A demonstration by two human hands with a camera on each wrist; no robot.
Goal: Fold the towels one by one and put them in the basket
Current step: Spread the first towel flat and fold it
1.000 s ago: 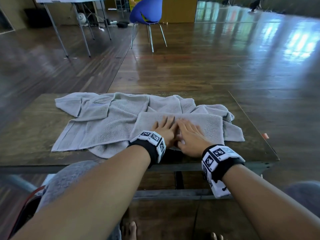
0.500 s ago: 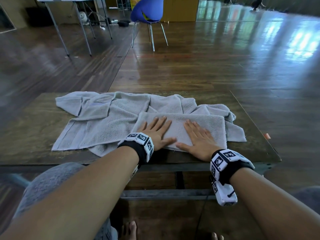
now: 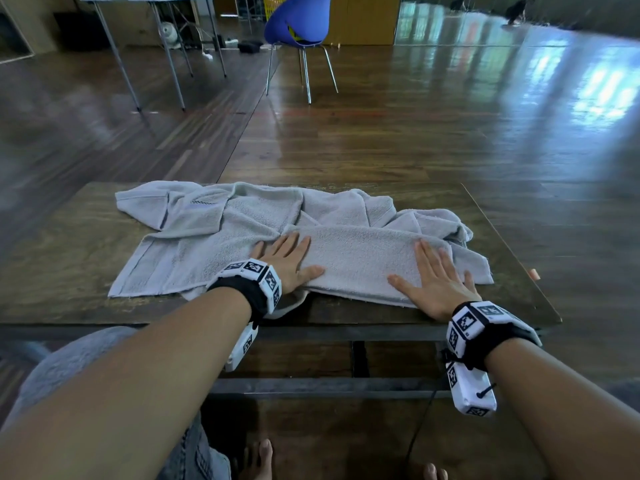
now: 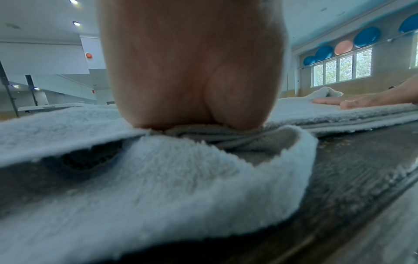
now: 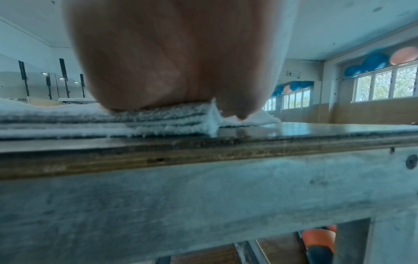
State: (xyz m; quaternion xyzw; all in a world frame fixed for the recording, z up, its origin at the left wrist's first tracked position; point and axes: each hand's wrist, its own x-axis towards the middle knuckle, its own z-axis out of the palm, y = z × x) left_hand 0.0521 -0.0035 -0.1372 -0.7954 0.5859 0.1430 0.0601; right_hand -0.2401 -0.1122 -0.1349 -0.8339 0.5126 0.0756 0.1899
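Towel [image 3: 360,261] up front, folded into a long strip and lying at the near edge of the counter [image 3: 69,258], on top of a second, crumpled towel [image 3: 214,237] spread behind and to the left. Left hand [image 3: 287,261] flat on the strip's left end, right hand [image 3: 436,282] flat on its right end, fingers [image 3: 429,254] straight and spread on both, pressing, nothing clenched. The right wrist view shows stacked layers under the palm, so I'd judge this one is partway folded: it looks to need at least one more fold across its length before it goes anywhere. The crumpled one is untouched as far as I can see. No basket close by; something yellow shows behind the blue chair [image 3: 298,22] far back, too small to call.

Room to work: a loose flap [image 4: 203,178] hangs over the near edge under the left palm. The right end sits near the counter's right side, with bare wood beyond. More open counter lies to the left.
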